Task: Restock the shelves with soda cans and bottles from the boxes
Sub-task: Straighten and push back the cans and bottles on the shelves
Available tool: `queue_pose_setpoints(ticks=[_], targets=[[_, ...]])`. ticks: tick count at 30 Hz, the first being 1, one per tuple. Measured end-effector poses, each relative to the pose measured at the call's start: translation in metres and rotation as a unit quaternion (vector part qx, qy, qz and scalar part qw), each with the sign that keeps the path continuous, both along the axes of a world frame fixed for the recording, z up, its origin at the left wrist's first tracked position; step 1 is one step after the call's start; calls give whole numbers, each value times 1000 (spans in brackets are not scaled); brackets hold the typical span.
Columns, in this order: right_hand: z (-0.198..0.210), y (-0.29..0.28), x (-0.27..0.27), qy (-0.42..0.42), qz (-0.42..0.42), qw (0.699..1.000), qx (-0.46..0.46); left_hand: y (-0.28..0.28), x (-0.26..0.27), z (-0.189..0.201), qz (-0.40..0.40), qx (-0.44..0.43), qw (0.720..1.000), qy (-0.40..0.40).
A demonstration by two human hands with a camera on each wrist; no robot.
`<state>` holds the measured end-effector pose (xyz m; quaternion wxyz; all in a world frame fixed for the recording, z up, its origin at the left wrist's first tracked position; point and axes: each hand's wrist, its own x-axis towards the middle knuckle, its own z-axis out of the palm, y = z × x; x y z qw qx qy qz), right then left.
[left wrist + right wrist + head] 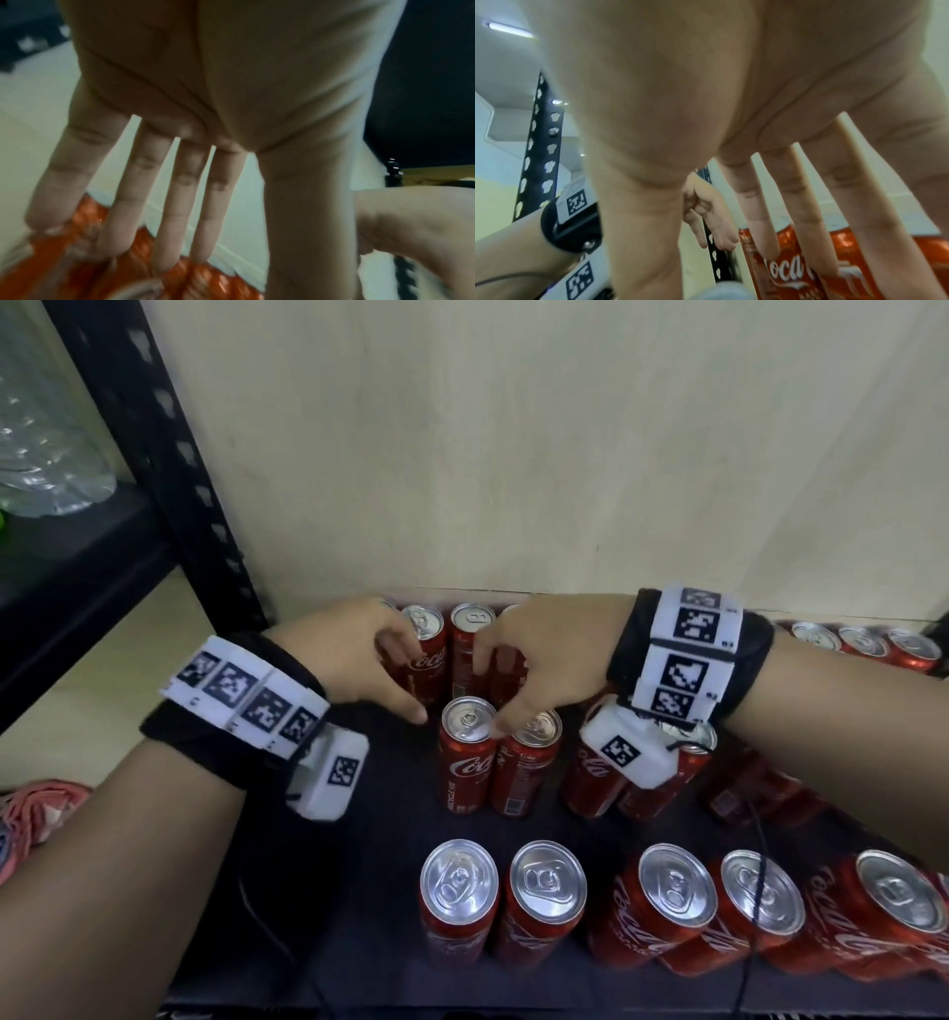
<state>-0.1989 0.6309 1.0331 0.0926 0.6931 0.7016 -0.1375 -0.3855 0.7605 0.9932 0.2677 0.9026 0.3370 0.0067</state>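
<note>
Red Coca-Cola cans stand in rows on a dark shelf (359, 865). My left hand (380, 675) reaches to the back row, fingers at a can (429, 654), thumb pointing toward a middle-row can (464, 752). The left wrist view shows straight, spread fingers (174, 203) with tips on red cans (200, 278). My right hand (513, 685) hovers beside it, fingers on another back-row can (470, 629) and thumb touching the middle-row can's rim. In the right wrist view, straight fingers (805, 213) lie against a can (795, 274). Neither hand grips a can.
A front row of cans (458, 891) stands close to me, with several leaning cans (770, 916) at the right. More cans (862, 644) line the back right. A black perforated post (169, 454) rises at left, with plastic bottles (46, 428) beyond it. A pale wall (513, 454) backs the shelf.
</note>
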Motion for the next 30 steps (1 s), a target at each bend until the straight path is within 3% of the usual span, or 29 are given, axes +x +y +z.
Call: queue_pose_setpoints(ticks=[4,8,18,30], targets=[[8,33,-7,31,-10,996,80,38,-11,13,91,80,992,-16],[5,67,-12,45,-16,988,145,57,-8,12,98,114,988,-35],[-8,110,-19,15,-17,993,119,63,28,-12,80,145,985,-40],[-21,120,-23,11,-3,994,112,65,11,-25,117,119,985,-34]])
